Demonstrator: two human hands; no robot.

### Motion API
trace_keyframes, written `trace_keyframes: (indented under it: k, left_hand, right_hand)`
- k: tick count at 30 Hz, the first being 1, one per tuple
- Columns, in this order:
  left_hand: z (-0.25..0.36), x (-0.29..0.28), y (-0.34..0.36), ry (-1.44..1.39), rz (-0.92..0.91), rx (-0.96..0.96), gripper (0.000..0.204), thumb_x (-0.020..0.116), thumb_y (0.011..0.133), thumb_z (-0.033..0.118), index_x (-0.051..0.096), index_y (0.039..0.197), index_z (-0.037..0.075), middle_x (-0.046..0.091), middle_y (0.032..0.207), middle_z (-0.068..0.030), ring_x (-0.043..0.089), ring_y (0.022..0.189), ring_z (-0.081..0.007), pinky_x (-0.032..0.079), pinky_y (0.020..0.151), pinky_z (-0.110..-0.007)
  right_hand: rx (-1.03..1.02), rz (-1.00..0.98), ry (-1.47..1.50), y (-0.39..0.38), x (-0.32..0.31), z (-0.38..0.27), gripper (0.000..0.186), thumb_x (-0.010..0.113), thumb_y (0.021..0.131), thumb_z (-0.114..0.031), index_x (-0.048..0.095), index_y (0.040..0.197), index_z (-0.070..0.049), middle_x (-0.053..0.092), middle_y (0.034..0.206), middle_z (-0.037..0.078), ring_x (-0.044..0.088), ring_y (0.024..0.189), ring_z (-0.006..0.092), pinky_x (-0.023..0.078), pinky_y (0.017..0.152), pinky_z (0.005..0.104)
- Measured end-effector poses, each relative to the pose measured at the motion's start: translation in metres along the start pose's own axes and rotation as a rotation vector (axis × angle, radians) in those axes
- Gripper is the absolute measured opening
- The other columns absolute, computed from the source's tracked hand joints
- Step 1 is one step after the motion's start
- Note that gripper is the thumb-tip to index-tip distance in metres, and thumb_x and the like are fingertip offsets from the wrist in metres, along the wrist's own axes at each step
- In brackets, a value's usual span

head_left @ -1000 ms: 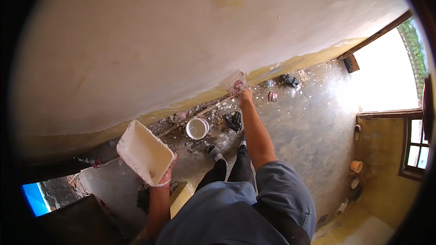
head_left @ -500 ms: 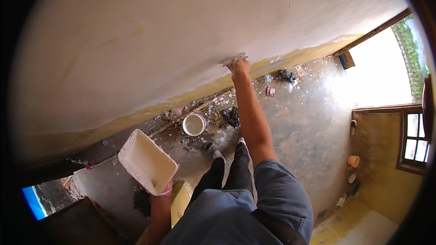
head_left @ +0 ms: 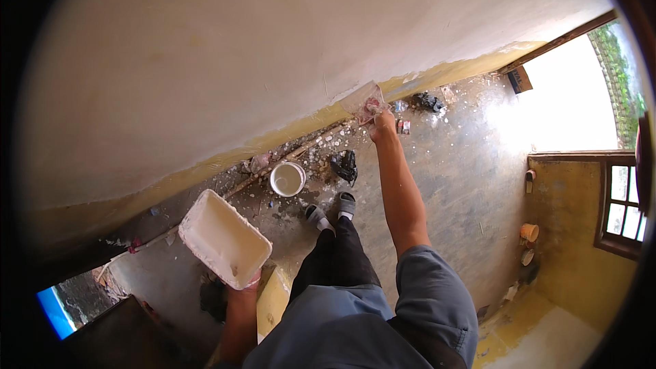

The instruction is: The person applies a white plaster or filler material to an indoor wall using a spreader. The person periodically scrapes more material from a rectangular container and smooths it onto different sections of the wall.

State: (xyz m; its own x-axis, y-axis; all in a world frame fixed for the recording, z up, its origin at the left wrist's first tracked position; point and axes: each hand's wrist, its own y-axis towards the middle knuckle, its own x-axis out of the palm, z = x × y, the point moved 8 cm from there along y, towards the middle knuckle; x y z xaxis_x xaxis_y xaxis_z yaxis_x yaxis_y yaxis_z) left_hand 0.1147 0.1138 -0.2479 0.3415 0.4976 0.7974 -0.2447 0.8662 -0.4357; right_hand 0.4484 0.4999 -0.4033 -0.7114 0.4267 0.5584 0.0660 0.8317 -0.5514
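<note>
My left hand [head_left: 247, 283] grips the lower rim of a white rectangular tub [head_left: 225, 239], its inside coated with pale, creamy plaster. Most of the fingers are hidden beneath the tub. With the arm stretched forward, my right hand [head_left: 383, 121] is closed round a smeared, flat plastering trowel [head_left: 362, 99]. Its wide pale blade is at the lower part of the wall [head_left: 287, 48], by the border between the whitish coat and the yellow strip. Whether the blade touches the wall I cannot tell.
On the floor stands a round white bucket [head_left: 288, 179], with a black plastic bag [head_left: 345, 167] beside it. White crumbs and a long pole [head_left: 301, 152] lie along the wall's foot. A cardboard box [head_left: 519, 80] stands by the bright doorway. Orange container [head_left: 529, 232] at right wall.
My right hand has come down and to the right with the trowel, which now shows more of its blade. The tub in my left hand has barely shifted. Both my feet now show.
</note>
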Motion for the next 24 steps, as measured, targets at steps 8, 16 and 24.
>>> trace_keyframes:
  k: [8, 16, 24]
  left_hand:
    - [-0.031, 0.028, 0.004, 1.021, -0.16, 0.158, 0.063, 0.056, 0.092, 0.04, 0.032, 0.146, 0.019, 0.036, 0.146, -0.0103, 0.046, 0.127, -0.0333, 0.041, 0.099, -0.063]
    - [-0.06, 0.043, 0.005, -0.001, -0.114, -0.029, 0.063, 0.055, 0.093, 0.042, 0.031, 0.146, 0.02, 0.036, 0.147, -0.0098, 0.046, 0.126, -0.0332, 0.042, 0.096, -0.064]
    - [-0.07, 0.027, 0.013, -0.034, -0.157, -0.076, 0.064, 0.054, 0.092, 0.045, 0.031, 0.147, 0.022, 0.032, 0.15, -0.0078, 0.044, 0.13, -0.0324, 0.04, 0.098, -0.063]
  right_hand:
    - [-0.031, 0.2, -0.071, 0.099, -0.025, 0.03, 0.022, 0.052, 0.086, 0.004, 0.052, 0.106, -0.005, 0.059, 0.091, 0.007, 0.062, 0.076, 0.0212, 0.059, 0.067, 0.041]
    - [-0.306, -0.122, -0.094, -0.094, 0.146, -0.131, 0.024, 0.058, 0.085, 0.002, 0.05, 0.108, 0.004, 0.059, 0.103, 0.013, 0.063, 0.085, 0.0222, 0.06, 0.073, 0.0397]
    - [-0.226, -0.037, -0.046, 0.012, -0.029, 0.017, 0.032, 0.059, 0.084, 0.003, 0.052, 0.116, 0.0, 0.061, 0.109, 0.011, 0.063, 0.092, 0.0222, 0.058, 0.076, 0.0372]
